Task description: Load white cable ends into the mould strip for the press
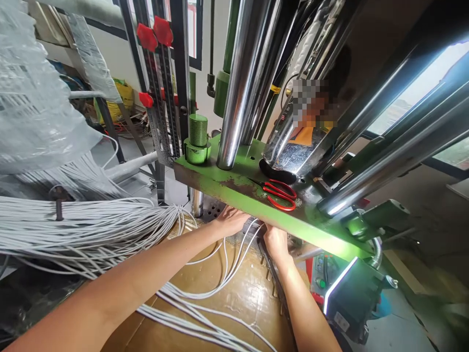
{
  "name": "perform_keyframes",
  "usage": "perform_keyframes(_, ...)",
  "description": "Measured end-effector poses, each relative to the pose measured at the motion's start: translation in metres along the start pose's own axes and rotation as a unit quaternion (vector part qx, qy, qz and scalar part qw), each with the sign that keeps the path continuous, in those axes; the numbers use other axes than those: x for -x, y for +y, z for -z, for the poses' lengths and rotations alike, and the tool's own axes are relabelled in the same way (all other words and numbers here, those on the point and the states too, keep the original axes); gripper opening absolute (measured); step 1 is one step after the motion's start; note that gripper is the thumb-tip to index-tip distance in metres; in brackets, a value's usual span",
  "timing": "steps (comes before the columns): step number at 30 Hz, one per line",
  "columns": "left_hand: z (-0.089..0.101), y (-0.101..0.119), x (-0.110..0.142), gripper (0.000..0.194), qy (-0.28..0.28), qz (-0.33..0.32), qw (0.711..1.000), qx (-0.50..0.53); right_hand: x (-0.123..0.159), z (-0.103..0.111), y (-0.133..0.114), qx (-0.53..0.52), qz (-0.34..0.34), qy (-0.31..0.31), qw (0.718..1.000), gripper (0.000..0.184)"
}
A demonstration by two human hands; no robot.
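Note:
My left hand reaches under the front edge of a green machine plate, and the plate covers most of its fingers. My right hand is under the same edge, a little to the right. Its fingers look curled in, with their tips out of sight, and what they hold is not visible. Several thin white cables run from the brown work surface up between my hands to a metal part below the plate. Red-handled scissors rest on top of the plate above my right hand.
A thick bundle of white cables spreads at the left, beneath plastic wrapping. Chrome columns rise from the plate. A bright lamp strip and dark box stand at the right. Someone's reflection shows in the polished metal.

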State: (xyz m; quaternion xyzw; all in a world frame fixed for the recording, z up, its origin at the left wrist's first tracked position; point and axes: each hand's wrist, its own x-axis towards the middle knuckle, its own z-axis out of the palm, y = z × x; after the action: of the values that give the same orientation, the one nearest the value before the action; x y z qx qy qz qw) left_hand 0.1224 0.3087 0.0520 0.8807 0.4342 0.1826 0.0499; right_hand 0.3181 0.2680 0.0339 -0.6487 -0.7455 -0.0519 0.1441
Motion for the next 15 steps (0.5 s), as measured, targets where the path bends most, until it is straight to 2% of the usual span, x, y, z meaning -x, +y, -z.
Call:
perform_keyframes(4,0.009,0.004,0.001,0.038,0.007,-0.003,1.0,0.007,0.0,-0.001,0.004,-0.02,-0.009,-0.004,1.0,0.027)
perform_keyframes(7,0.023,0.015,0.021,0.042,0.026,0.0,0.999,0.018,0.007,0.0,0.011,-0.034,-0.017,0.014,0.999,0.037)
perform_keyframes(9,0.034,0.028,0.048,0.043,0.039,0.002,0.999,0.03,0.013,0.0,0.015,-0.046,-0.015,0.027,0.998,0.046)
perform_keyframes(11,0.043,0.047,0.085,0.038,0.044,0.0,0.995,0.089,0.017,0.0,0.016,-0.061,-0.011,0.035,0.997,0.05)
perform_keyframes(13,0.052,0.066,0.13,0.034,0.017,0.008,0.977,0.214,0.02,0.004,0.013,-0.081,-0.007,0.039,0.996,0.051)
perform_keyframes(15,0.057,0.078,0.18,0.029,-0.04,0.036,0.949,0.309,0.027,0.015,0.01,-0.105,-0.005,0.045,0.993,0.055)
